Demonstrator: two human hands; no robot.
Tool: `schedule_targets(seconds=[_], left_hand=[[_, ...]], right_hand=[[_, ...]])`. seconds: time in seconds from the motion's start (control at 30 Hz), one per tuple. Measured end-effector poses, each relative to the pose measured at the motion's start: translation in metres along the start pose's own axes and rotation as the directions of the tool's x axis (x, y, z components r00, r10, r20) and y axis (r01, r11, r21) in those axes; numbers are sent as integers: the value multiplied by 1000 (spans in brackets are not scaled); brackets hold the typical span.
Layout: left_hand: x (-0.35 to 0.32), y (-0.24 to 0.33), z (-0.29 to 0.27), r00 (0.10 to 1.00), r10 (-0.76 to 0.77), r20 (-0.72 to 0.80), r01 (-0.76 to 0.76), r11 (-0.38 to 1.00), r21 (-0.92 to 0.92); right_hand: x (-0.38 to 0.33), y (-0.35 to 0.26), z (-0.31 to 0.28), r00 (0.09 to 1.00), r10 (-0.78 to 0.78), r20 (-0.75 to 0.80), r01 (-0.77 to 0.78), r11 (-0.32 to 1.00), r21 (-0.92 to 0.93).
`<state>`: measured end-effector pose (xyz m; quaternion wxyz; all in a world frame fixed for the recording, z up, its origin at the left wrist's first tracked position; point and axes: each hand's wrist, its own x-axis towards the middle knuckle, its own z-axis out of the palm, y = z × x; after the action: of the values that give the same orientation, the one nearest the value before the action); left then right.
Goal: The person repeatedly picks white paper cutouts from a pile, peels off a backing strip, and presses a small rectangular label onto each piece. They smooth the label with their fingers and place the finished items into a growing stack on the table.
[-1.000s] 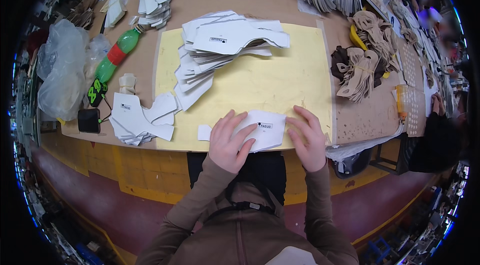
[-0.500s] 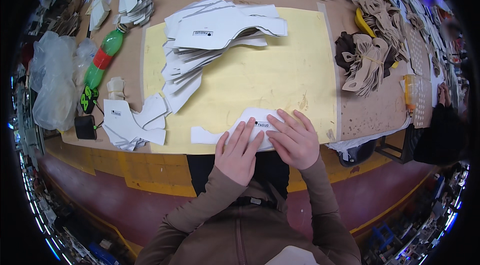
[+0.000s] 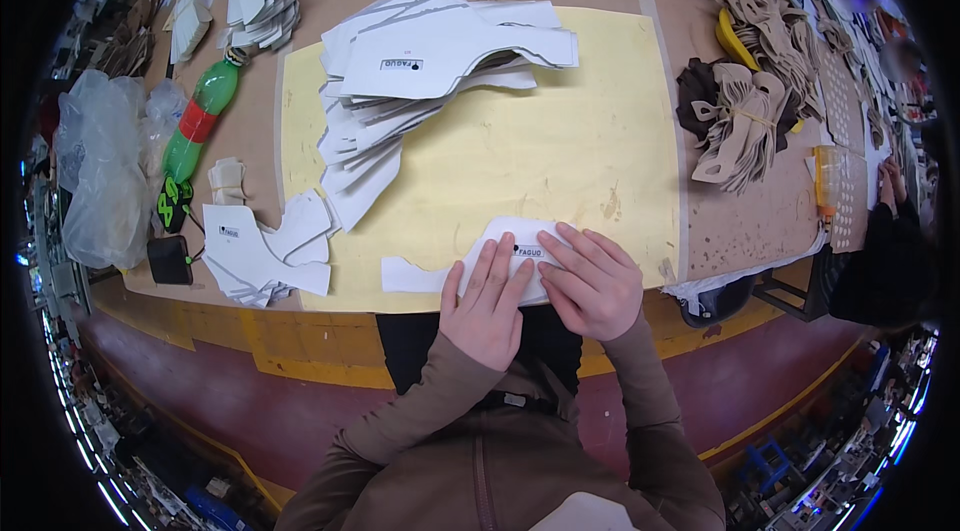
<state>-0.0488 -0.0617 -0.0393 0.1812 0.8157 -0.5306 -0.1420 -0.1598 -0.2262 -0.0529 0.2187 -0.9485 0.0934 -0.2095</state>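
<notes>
A white cut shoe-upper-like piece (image 3: 415, 277) with a small printed label lies at the table's front edge, on a yellow sheet (image 3: 545, 161). My left hand (image 3: 486, 306) rests flat on its middle, fingers stretched out. On the right part of the same piece lies my right hand (image 3: 594, 281), its fingers extended and slightly spread. The label shows between the two hands; much of the piece is hidden under them. Beyond it, a fanned stack of similar white pieces (image 3: 400, 71) covers the sheet's far left. Several more white pieces (image 3: 262, 249) lie to the left.
At left are a green bottle (image 3: 200, 121) with a red label, clear plastic bags (image 3: 103, 171) and a black box-like object (image 3: 170, 261). Tied beige pieces (image 3: 740, 126) and a yellow-orange container (image 3: 825, 183) lie at right. Another person's dark sleeve (image 3: 880, 266) shows at the right edge.
The view has shifted slightly. Both hands stay flat on the white piece in almost the same pose; nothing has been picked up or let go.
</notes>
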Motion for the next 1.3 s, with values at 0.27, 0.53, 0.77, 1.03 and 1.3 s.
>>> schedule_targets(seconds=[0.27, 0.53, 0.77, 1.03, 1.3], left_hand=[[0, -15, 0, 994, -68, -86, 46, 970, -237], [-2, -25, -8, 996, -30, -81, 21, 994, -107], [11, -22, -3, 985, -20, -170, 7, 997, -79], [12, -27, -9, 934, -227, -277, 23, 810, -586], [5, -8, -36, 942, 8, -335, -228, 748, -623]], right_hand=[[0, 1, 0, 999, -39, -24, 39, 999, -12], [0, 0, 3, 998, -26, -59, 25, 1000, -15], [0, -2, 4, 989, 68, -129, -66, 998, 16], [7, -5, -1, 936, 331, -120, -314, 939, 143], [1, -49, -14, 756, 652, 53, -360, 346, 866]])
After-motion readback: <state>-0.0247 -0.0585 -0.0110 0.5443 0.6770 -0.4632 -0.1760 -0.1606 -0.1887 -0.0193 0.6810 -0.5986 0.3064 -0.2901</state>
